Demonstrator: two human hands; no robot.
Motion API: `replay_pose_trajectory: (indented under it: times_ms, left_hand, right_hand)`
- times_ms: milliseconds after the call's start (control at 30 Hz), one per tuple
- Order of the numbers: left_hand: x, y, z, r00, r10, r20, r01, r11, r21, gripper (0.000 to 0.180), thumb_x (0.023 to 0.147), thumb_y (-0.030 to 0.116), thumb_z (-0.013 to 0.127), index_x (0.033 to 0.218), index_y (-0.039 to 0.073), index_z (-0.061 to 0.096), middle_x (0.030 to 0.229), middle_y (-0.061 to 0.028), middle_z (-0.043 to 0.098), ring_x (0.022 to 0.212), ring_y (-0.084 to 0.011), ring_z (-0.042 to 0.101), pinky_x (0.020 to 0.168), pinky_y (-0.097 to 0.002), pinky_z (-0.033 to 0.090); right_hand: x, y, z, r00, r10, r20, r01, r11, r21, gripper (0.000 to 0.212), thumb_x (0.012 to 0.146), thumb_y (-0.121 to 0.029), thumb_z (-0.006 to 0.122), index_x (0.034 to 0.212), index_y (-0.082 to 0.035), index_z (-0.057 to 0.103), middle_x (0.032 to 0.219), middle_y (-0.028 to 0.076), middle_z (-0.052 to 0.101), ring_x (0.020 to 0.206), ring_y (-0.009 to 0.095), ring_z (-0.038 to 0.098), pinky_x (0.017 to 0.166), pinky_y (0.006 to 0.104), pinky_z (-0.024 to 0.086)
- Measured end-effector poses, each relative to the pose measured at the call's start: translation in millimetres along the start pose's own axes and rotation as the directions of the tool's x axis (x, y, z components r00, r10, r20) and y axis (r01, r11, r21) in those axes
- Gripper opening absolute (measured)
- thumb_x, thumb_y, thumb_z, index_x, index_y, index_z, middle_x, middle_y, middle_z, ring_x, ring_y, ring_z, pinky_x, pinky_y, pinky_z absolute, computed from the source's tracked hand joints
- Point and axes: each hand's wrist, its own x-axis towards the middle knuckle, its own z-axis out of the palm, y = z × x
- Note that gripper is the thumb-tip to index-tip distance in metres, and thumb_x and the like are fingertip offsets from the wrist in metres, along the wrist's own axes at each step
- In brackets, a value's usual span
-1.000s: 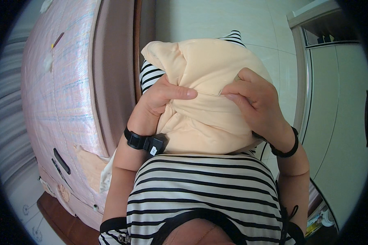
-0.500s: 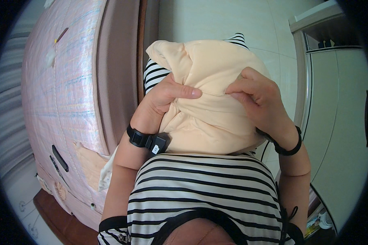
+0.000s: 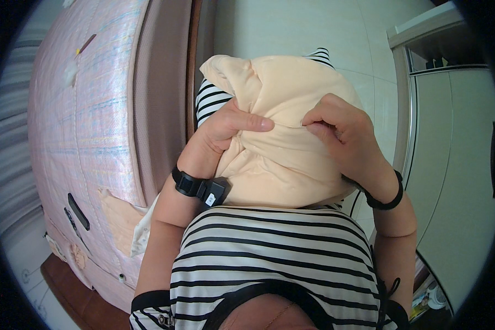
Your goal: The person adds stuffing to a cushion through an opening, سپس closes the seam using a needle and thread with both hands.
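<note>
A plump, cream cloth cushion (image 3: 291, 181) rests on my lap, its cover gathered into folds near the middle. My left hand (image 3: 234, 126) grips those folds, thumb laid on top and pointing right, its other fingers hidden in the cloth. Just to the right, my right hand (image 3: 341, 129) has thumb and forefinger pinched together at a crease in the cover. Whatever sits between those fingertips is too small to make out. A black strap with a small box (image 3: 214, 192) circles my left wrist, and a dark band (image 3: 388, 201) my right.
At left is a bed with a pink plaid cover (image 3: 88, 148). On it lie a dark flat phone-like object (image 3: 78, 212), a thin dark tool (image 3: 74, 225), a cream cloth piece (image 3: 118, 217), a white tuft (image 3: 70, 73) and a brown stick (image 3: 87, 44). A pale cabinet (image 3: 456, 137) stands right.
My right hand has shifted very slightly, its pinched fingers still at the crease. The left hand keeps its hold, and the cushion has hardly moved.
</note>
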Motion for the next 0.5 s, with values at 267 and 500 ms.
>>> replay_pose_trajectory:
  times_ms: [267,500]
  left_hand:
    - [-3.3,1.9,5.0,1.000,0.006,-0.025,-0.004,0.998,0.066,0.072,0.080,-0.007,0.077,0.146,0.000,0.051,0.137,-0.0139,0.064,0.124,-0.0261,0.063,0.106,-0.0396,0.052]
    - [-2.4,2.4,4.5,0.998,0.047,0.029,-0.049,0.994,0.097,0.070,0.081,-0.006,0.078,0.146,0.000,0.052,0.137,-0.0133,0.064,0.123,-0.0258,0.064,0.105,-0.0396,0.052]
  right_hand:
    - [1.0,-36.9,14.0,0.988,-0.127,0.091,0.156,0.802,-0.577,0.005,0.086,-0.007,0.068,0.088,-0.006,0.063,0.079,0.007,0.060,0.073,0.025,0.063,0.063,0.0352,0.049]
    - [5.9,-41.8,5.6,0.983,-0.160,-0.086,0.142,0.973,-0.182,0.017,0.100,-0.016,0.058,0.087,-0.007,0.061,0.081,0.003,0.061,0.075,0.016,0.065,0.056,0.0313,0.049]
